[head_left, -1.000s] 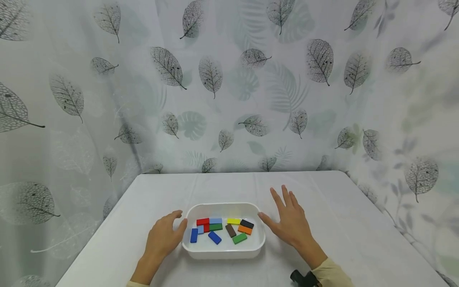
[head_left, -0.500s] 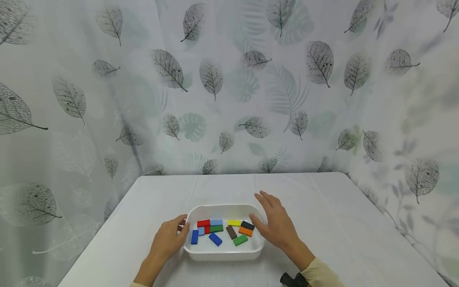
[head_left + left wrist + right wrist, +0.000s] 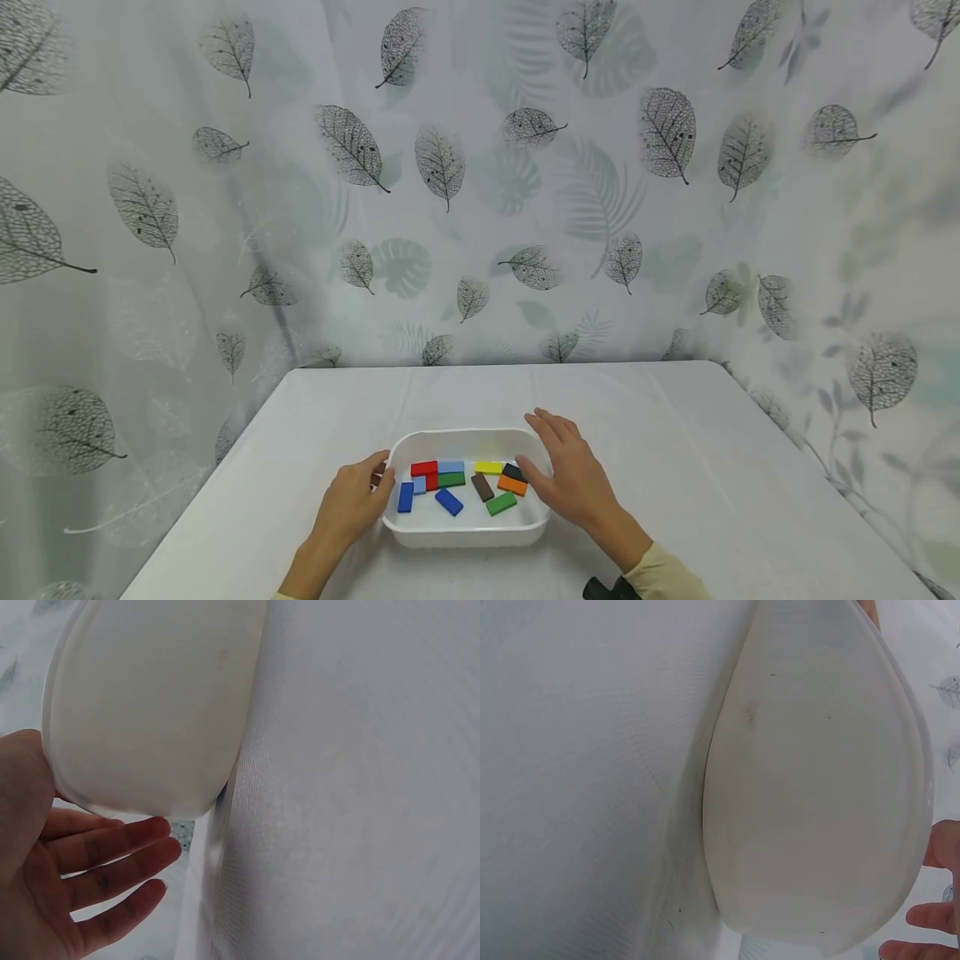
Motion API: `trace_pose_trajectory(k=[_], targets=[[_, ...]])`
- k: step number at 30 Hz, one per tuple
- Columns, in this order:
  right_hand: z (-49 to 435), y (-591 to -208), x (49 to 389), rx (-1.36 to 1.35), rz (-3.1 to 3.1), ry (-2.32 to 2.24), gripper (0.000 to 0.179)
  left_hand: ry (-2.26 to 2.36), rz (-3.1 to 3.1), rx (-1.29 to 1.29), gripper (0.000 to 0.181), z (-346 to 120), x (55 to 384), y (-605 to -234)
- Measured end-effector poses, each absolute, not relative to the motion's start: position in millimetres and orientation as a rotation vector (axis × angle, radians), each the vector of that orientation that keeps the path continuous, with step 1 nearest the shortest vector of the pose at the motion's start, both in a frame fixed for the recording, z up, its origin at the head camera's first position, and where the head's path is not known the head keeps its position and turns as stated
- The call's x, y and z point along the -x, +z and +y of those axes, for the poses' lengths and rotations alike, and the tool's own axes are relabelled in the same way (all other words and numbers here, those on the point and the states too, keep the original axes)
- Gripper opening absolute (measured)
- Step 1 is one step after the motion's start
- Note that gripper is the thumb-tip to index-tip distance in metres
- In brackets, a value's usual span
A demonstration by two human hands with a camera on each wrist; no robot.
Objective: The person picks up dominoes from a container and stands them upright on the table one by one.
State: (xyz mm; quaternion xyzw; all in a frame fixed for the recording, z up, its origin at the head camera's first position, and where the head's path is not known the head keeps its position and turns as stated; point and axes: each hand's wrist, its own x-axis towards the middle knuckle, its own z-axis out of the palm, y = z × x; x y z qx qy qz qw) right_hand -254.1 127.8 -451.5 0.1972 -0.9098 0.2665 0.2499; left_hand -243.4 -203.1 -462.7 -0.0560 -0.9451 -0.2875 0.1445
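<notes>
A white plastic tub (image 3: 468, 537) stands on the table, holding several small flat rectangular blocks in red, blue, green, yellow, brown, orange and black. My left hand (image 3: 351, 504) grips the tub's left end, thumb at the rim and fingers around the outside; in the left wrist view the other fingers (image 3: 124, 859) stretch past the tub's end. At the right end, my right hand (image 3: 573, 483) has its fingers extended and its thumb reaching over the rim, overlapping the black block (image 3: 513, 472) in the head view. Right fingertips (image 3: 930, 916) appear beside the rim in the right wrist view.
The table (image 3: 637, 417) wears a white cloth. Behind it and along both sides hang pale curtains (image 3: 480, 208) printed with leaves. A black device (image 3: 611, 588) is at the right wrist.
My right hand has moved left and slightly down to the tub's right rim, its fingers drawing closer together. My left hand has closed in on the left rim. The blocks look unchanged.
</notes>
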Motion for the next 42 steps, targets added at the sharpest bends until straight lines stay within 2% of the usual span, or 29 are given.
trace_pose_trajectory(k=[9, 19, 26, 42], targets=[[118.3, -450.0, 251.3, -0.567, -2.542, 0.723, 0.060, -0.836, -2.740, 0.155, 0.037, -202.7, 241.7, -462.3], [104.6, -444.1, 260.8, -0.739, -2.581, 0.608, 0.042, -0.876, -2.720, 0.156, 0.036, -203.0, 241.7, -464.7], [89.9, -442.1, 272.0, -0.767, -2.733, 0.545, 0.033, -0.874, -2.717, 0.150, 0.037, -204.6, 241.9, -462.9], [70.6, -450.5, 280.7, -0.814, -2.786, 0.360, 0.028, -0.893, -2.715, 0.162, 0.037, -201.8, 240.3, -464.8]])
